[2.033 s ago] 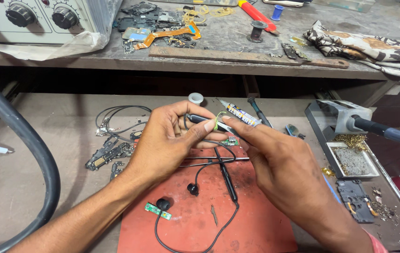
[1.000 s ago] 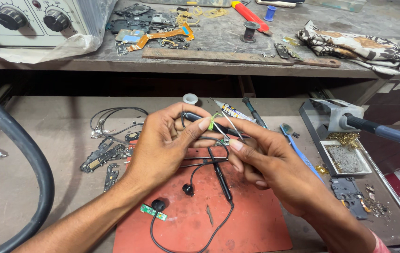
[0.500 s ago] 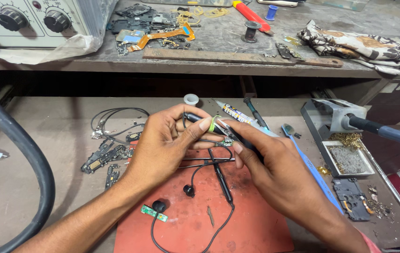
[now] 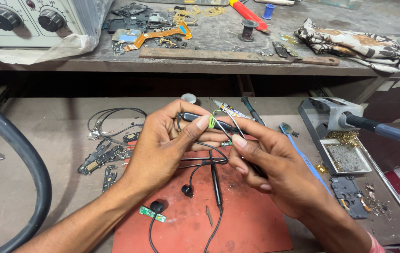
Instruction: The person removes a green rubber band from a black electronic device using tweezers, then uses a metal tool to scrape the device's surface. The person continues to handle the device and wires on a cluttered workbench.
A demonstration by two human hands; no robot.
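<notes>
Left hand [image 4: 162, 147] pinches the black neckband earphone module [image 4: 200, 119] above the red mat [image 4: 237, 220] on the counter [image 4: 31, 154]. Right hand [image 4: 270, 164] grips thin tweezers [image 4: 230, 124] at its green wire [image 4: 212, 120]. Near left: small green circuit board [image 4: 152, 214].

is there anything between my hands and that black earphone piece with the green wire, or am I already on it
Nothing visible stands between them. Your left hand already pinches the black earphone piece at the thumb, by the green wire. Your right hand meets it from the other side, fingertips just below. Thin tweezers lie beneath on the red mat, clear of the grip.
</notes>
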